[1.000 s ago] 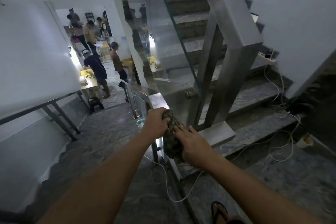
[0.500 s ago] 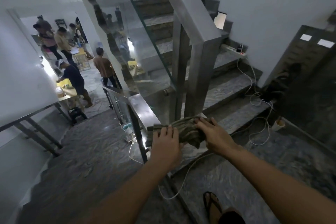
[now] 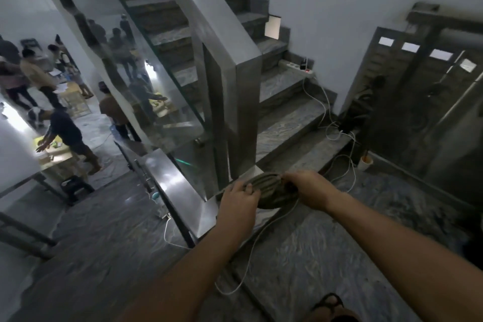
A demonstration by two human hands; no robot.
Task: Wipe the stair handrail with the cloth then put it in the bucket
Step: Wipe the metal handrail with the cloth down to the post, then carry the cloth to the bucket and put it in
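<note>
The cloth (image 3: 271,192) lies on the handrail (image 3: 177,185) between both hands' fingers (image 3: 248,188); a cable (image 3: 251,248) hangs below them.

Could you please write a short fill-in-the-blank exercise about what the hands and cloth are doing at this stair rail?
1. The cloth is held by ____ hands, the left hand and the right hand.
2. The cloth lies at the foot of the steel ____ that carries the handrail.
3. A ____ cable trails across the floor below the hands.

Missing words: both; post; white
</note>
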